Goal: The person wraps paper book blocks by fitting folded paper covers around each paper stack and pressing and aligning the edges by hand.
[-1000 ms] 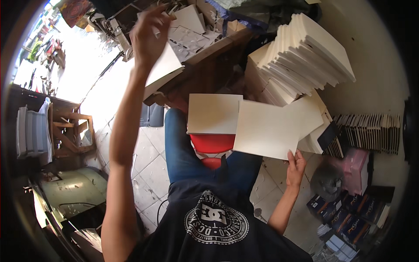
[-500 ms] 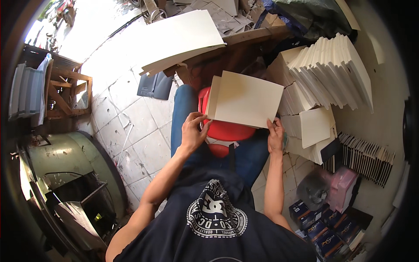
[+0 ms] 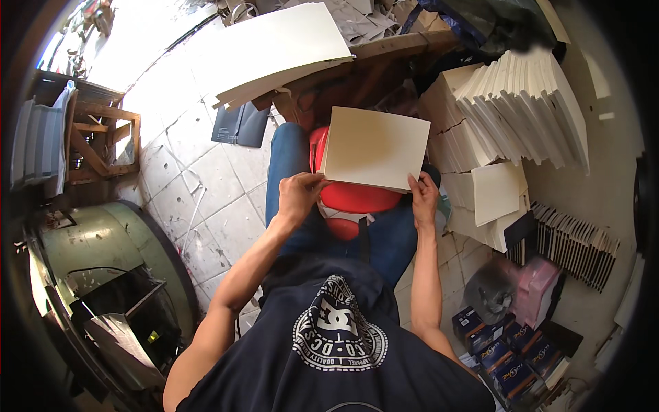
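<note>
A small stack of cream paper sheets (image 3: 376, 145) lies over a red plastic stool (image 3: 358, 197) between my knees, its edges nearly flush. My left hand (image 3: 299, 197) pinches the near left corner of the stack between thumb and fingers. At the near right corner, my right hand (image 3: 424, 198) is closed on the edge, thumb on top and fingers partly hidden beneath. How many sheets are in the stack cannot be seen.
Tall piles of cream folded sheets (image 3: 522, 110) stand at the right, with a row of dark-edged booklets (image 3: 576, 244) and blue boxes (image 3: 504, 357) nearer. Large white sheets (image 3: 288, 51) rest on a wooden bench ahead. A green rounded machine (image 3: 113, 247) stands at the left.
The sheet that stuck out at the left now lines up with the rest. The stack and my right hand have shifted a little to the left.
</note>
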Action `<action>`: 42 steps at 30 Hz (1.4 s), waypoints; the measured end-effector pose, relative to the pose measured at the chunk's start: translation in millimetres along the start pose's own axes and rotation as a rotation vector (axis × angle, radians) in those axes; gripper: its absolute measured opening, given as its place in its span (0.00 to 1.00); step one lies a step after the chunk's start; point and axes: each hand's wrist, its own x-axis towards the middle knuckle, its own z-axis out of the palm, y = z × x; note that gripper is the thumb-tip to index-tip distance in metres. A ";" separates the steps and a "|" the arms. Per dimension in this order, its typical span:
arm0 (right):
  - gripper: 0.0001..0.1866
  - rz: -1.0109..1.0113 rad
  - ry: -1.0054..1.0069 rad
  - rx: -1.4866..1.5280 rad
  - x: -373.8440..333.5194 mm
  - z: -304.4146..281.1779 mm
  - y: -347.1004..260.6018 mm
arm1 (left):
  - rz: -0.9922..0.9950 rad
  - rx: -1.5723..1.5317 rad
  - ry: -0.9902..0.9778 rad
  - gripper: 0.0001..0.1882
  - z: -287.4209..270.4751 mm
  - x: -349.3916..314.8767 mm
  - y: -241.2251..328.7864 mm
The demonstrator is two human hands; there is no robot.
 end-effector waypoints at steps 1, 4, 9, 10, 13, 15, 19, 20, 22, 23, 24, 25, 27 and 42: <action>0.11 -0.011 -0.011 -0.027 0.0 -0.1 -0.3 | -0.007 -0.026 -0.002 0.11 0.3 1.5 -3.5; 0.11 -0.012 -0.013 -0.028 0.8 0.7 2.1 | -0.033 -0.058 -0.032 0.10 -3.2 5.7 -3.9; 0.12 -0.031 -0.005 -0.026 -0.7 2.6 1.8 | -0.055 -0.057 -0.152 0.10 -14.3 19.9 -2.3; 0.12 -0.033 -0.007 -0.036 -0.9 2.7 1.6 | -0.082 -0.031 -0.200 0.10 -17.1 23.1 -0.5; 0.12 -0.045 -0.002 -0.060 -2.5 2.8 0.1 | -0.115 -0.012 -0.260 0.10 -20.0 27.0 1.5; 0.12 -0.049 0.006 -0.091 -3.0 2.5 0.6 | -0.120 -0.020 -0.274 0.10 -20.4 27.5 3.5; 0.13 -0.073 0.038 -0.108 -5.2 3.8 1.9 | -0.212 -0.047 -0.243 0.13 -16.6 24.2 9.0; 0.13 -0.071 0.043 -0.110 -5.5 3.6 1.9 | -0.263 -0.073 -0.223 0.15 -14.7 22.5 9.9; 0.13 -0.076 0.036 -0.103 -5.4 5.2 -0.6 | -0.374 -0.179 -0.201 0.18 -4.9 17.8 1.5; 0.13 -0.074 0.040 -0.105 -5.6 4.8 -2.2 | -0.485 -0.285 -0.176 0.20 0.2 15.8 -2.7; 0.13 -0.052 0.038 -0.120 -6.7 3.4 -7.0 | -0.485 -0.288 -0.185 0.20 3.3 15.0 -5.7; 0.12 -0.030 0.037 -0.135 -7.6 2.4 -9.7 | -0.549 -0.328 -0.205 0.22 4.1 14.5 -9.7; 0.12 -0.051 0.073 -0.258 -7.2 -0.5 -4.1 | -0.610 -0.372 -0.241 0.24 6.0 14.1 -14.8; 0.15 -0.311 0.244 -0.482 -0.8 -1.5 8.5 | -0.578 -0.558 -0.287 0.26 8.5 13.9 -19.9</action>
